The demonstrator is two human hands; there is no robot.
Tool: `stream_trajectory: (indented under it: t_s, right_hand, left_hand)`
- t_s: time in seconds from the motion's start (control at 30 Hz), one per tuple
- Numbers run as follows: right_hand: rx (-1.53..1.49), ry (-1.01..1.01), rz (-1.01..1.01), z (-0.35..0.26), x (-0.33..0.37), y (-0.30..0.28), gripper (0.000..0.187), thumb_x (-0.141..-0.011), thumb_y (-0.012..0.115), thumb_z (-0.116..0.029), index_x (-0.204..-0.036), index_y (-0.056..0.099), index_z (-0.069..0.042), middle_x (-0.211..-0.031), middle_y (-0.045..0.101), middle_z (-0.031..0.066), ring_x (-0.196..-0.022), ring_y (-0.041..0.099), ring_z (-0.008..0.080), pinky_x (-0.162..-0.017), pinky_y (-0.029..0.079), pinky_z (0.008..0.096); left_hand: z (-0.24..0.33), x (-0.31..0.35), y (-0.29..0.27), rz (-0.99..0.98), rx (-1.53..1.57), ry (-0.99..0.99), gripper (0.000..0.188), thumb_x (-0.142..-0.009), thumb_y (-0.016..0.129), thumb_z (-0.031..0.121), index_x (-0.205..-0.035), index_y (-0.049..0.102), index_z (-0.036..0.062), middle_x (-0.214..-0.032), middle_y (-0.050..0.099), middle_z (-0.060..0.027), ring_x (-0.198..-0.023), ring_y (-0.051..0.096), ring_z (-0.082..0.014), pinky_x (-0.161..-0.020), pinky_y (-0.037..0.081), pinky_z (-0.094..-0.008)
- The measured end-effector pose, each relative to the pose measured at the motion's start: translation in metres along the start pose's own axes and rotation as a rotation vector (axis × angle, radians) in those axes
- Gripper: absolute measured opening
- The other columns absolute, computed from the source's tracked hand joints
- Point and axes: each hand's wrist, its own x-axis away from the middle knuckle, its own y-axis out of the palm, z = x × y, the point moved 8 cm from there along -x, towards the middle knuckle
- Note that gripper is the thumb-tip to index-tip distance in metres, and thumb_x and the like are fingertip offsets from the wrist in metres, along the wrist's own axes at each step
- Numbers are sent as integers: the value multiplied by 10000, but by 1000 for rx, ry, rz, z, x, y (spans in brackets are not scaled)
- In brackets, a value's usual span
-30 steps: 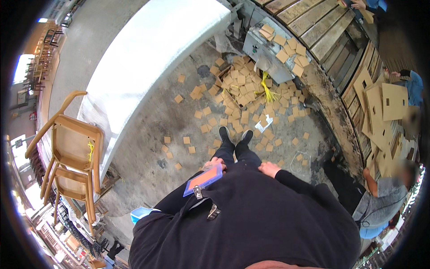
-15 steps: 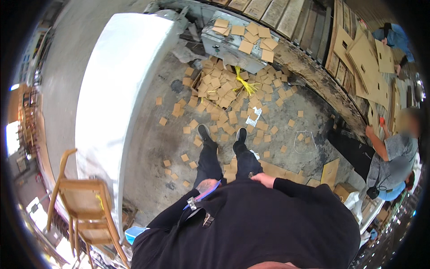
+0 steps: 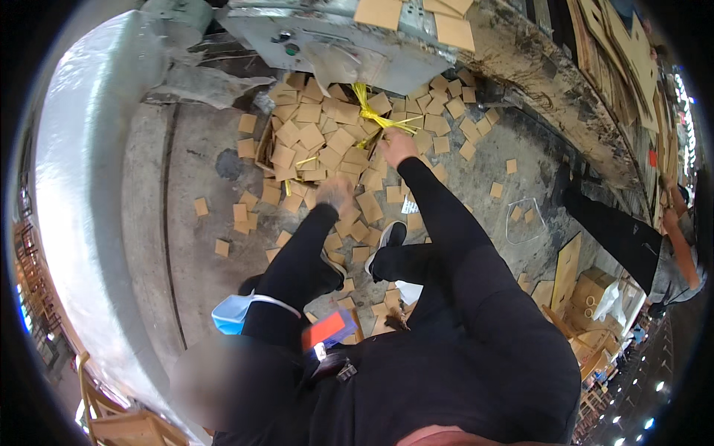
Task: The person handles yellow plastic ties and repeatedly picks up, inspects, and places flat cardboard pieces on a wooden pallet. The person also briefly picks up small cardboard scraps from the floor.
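Bent forward, I reach both arms down to a heap of small square cardboard pieces [image 3: 309,134] in and around a low cardboard box [image 3: 264,145]. My right hand [image 3: 399,147] is at the heap's right side, its fingers curled at a knotted bundle of yellow straps [image 3: 368,111]; the fingertips are partly hidden. My left hand [image 3: 336,195] hovers by the near edge of the heap, smeared by motion, so its fingers cannot be made out. Yellow strap ends [image 3: 288,187] poke out along the box's near edge.
A grey metal cabinet [image 3: 335,44] stands right behind the heap. A long white wrapped block [image 3: 89,186] lines my left. Loose squares lie around my shoes [image 3: 390,236]. To the right are a worn timber edge [image 3: 520,67], a co-worker's leg [image 3: 610,223] and cardboard boxes [image 3: 591,290].
I have bent down and moved closer to the heap. Both hands have left my waist and reached forward, the right to the yellow straps. The co-worker now appears farther right.
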Motion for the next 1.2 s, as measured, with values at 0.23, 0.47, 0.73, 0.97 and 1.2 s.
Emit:
stream_trajectory:
  t_s: [0.23,0.47,0.73,0.97,1.2]
  right_hand:
    - [-97,6,-9,36,-33,55,505,-868,589,-290,-1278,498,-9,-1201,577,244,-1124,553,374,-961,447,456]
    - [-166,108,-27,60,-37,71,189,-744,614,-239,-823,721,-104,-842,678,158,-835,661,332,-736,535,422]
    - [-264,151,85,57,-25,66,322,-769,600,-193,-1043,637,-28,-967,678,165,-944,654,342,-761,528,444]
    - [-297,47,84,69,-36,107,346,-702,698,-223,-1018,666,-87,-951,685,149,-938,653,327,-791,531,430]
    - [-389,216,268,101,-25,82,411,-815,607,-215,-1169,586,-7,-1013,638,258,-929,633,383,-833,507,469]
  left_hand:
    - [-5,-80,40,71,-28,109,277,-797,611,318,-876,711,73,-838,664,-199,-846,636,-367,-771,507,-459]
    - [-16,-121,40,-27,-144,194,192,-821,596,180,-884,680,20,-818,681,-185,-753,652,-334,-679,503,-417]
    - [0,-172,80,-226,-391,290,323,-905,520,260,-886,660,-30,-816,671,-215,-771,646,-376,-686,496,-437]
    - [1,-189,121,-238,-715,509,393,-878,537,392,-1017,669,49,-998,688,-166,-930,657,-329,-785,496,-438]
    - [-64,-194,112,-111,-460,-109,363,-811,599,395,-1030,707,126,-1057,696,-113,-1008,653,-280,-901,470,-418]
